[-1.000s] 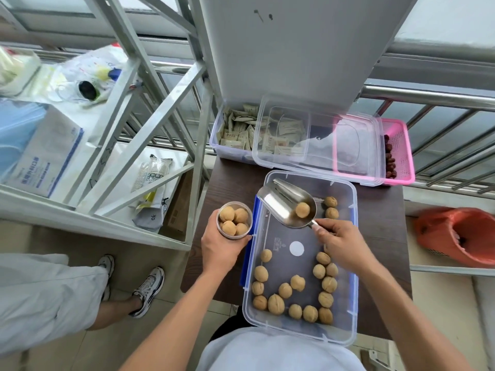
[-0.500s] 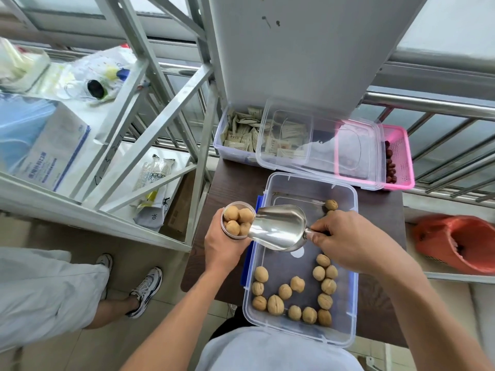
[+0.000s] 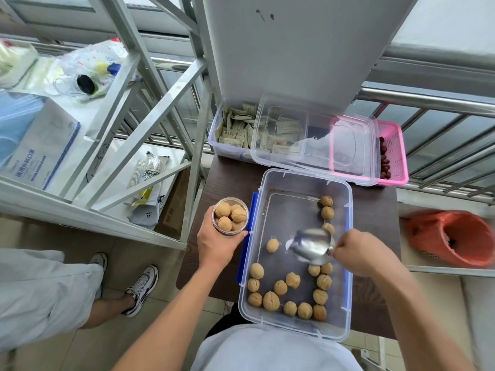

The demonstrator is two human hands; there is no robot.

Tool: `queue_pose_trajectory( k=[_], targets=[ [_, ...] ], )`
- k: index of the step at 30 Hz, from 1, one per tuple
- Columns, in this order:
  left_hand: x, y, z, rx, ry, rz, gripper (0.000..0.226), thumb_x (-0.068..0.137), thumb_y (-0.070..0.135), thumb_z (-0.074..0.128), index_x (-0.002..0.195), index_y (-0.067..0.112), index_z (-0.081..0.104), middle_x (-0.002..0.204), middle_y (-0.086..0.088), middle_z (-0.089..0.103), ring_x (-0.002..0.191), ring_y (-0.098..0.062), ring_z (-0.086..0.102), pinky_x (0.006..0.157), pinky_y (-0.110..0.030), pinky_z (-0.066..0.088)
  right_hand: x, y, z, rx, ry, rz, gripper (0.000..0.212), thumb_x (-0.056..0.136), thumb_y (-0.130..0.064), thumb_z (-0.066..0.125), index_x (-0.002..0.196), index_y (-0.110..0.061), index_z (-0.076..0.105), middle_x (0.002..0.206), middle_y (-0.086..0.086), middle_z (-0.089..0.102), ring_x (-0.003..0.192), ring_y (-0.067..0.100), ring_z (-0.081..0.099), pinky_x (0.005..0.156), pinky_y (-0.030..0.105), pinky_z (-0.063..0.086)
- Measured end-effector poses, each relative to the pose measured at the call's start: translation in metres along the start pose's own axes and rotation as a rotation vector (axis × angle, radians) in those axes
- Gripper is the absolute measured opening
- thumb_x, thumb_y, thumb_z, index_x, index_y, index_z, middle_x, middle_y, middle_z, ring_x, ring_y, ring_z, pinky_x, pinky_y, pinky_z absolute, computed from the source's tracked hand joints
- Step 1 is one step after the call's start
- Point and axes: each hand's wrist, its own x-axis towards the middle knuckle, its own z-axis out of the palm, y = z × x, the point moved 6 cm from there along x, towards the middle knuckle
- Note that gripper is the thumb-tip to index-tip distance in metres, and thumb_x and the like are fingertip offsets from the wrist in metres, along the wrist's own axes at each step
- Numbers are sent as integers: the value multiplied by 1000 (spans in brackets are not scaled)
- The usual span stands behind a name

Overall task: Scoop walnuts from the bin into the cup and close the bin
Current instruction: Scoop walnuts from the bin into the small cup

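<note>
An open clear plastic bin (image 3: pixel 345 263) with blue side clasps sits on a dark table, holding several walnuts (image 3: pixel 280 287) mostly along its near and right sides. My left hand (image 3: pixel 217 243) grips a small clear cup (image 3: pixel 230 216) full of walnuts, just left of the bin. My right hand (image 3: pixel 359 253) holds a shiny metal scoop (image 3: pixel 310 246) low inside the bin, its bowl empty and blurred. One walnut (image 3: pixel 272 245) lies just left of the scoop. The bin's clear lid (image 3: pixel 313 145) rests across the containers behind.
Behind the bin are a clear box of sachets (image 3: pixel 235 129) and a pink basket (image 3: pixel 393 153) with red dates. A metal shelf frame (image 3: pixel 150 124) stands at left, a person's legs and sneakers (image 3: pixel 142 290) on the floor, a red bag (image 3: pixel 452 236) at right.
The scoop went from beside the bin's far end to the cup, tipped its walnut in, then swung back down into the bin. The cup stayed in my left hand.
</note>
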Motion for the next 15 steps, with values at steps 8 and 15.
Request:
queue_pose_trajectory(
  k=[8,15],
  targets=[
    [-4,2,5,1,-38,3,94,56,27,103,112,74,44,113,52,55,104,27,52,82,6,36,17,-15,64,173,38,-154,32,99,-36,48,74,-21,60,73,6,63,77,30,63,64,36,47],
    [-2,5,3,16,-49,9,93,56,31,104,112,73,44,114,52,54,105,28,51,80,8,35,60,-51,71,450,255,-73,34,102,-33,43,80,-12,58,76,11,68,75,34,63,59,36,43]
  ],
)
